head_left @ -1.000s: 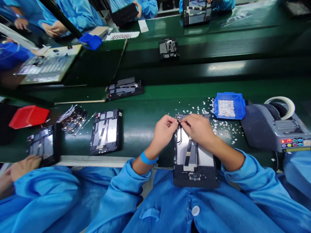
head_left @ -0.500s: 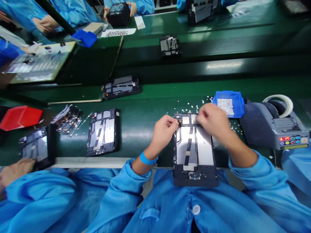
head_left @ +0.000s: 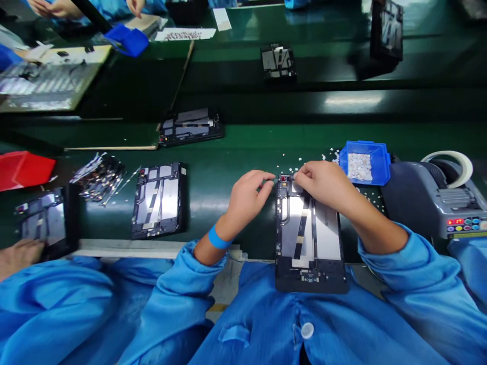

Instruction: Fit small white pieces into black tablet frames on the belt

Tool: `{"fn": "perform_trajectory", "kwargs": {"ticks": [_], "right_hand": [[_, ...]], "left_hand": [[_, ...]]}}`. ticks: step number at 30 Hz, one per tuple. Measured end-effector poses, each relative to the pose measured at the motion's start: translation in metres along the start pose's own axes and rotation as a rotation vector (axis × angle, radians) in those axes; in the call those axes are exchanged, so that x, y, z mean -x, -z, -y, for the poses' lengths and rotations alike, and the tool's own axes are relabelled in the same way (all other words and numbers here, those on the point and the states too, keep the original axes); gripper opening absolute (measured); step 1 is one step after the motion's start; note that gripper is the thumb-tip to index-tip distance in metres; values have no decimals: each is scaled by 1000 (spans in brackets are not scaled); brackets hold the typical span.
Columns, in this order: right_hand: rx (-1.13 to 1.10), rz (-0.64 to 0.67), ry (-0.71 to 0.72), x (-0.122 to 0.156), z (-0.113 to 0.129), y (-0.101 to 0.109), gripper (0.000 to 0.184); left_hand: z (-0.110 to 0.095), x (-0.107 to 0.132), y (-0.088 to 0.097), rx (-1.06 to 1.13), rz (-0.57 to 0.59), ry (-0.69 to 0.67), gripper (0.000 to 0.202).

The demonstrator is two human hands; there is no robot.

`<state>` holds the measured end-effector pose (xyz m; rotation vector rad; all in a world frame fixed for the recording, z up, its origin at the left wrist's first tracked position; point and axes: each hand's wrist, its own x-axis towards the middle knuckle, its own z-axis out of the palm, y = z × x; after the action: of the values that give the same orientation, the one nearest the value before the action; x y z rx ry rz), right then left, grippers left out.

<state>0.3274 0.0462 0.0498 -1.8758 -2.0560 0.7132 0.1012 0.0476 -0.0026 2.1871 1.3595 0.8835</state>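
Observation:
An opened tablet (head_left: 327, 238) with its inner parts exposed lies in front of me, its near end overhanging the table edge. Just left of its top-left corner is my left hand (head_left: 249, 195), thumb and forefinger apart and nothing visible between them. A small red-marked part (head_left: 283, 179), perhaps the camera, shows in that corner. Over the tablet's top edge, my right hand (head_left: 323, 183) has its fingertips pinched together. Whatever they hold, if anything, is too small to make out. The right hand covers the tablet's top-right area.
Right of the tablet are a blue bin (head_left: 368, 162) of small white pieces and a tape dispenser (head_left: 429, 197). Scattered white bits (head_left: 294, 170) lie beyond it. Leftward are another opened tablet (head_left: 158, 200), a pile of thin strips (head_left: 101, 177) and a co-worker's hand (head_left: 23, 256) on a tablet.
My left hand has come away from the tablet's corner, its fingers parting. My right hand has moved left along the top edge. At the far side, a tablet has shifted right.

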Motion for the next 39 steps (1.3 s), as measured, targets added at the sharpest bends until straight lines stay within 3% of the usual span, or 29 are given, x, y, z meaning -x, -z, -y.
{"fn": "perform_trajectory", "kwargs": {"ticks": [3, 6, 15, 24, 28, 33, 39], "right_hand": [[52, 58, -36, -18, 7, -10, 32], [62, 56, -60, -24, 4, -14, 29], [91, 29, -50, -25, 2, -20, 27], [161, -25, 18, -18, -3, -28, 26], [124, -101, 179, -1, -16, -37, 24], [246, -98, 478, 19, -35, -44, 38], [429, -30, 538, 17, -32, -43, 41]], "left_hand": [[7, 0, -5, -104, 73, -162, 27], [9, 1, -10, -164, 106, -237, 32], [7, 1, -8, -240, 175, -272, 36], [-3, 0, -2, -518, 255, -371, 37], [-5, -6, 1, -532, 325, -419, 36], [7, -18, 8, -402, 403, -381, 41], [13, -22, 15, -303, 419, -312, 50]]}}
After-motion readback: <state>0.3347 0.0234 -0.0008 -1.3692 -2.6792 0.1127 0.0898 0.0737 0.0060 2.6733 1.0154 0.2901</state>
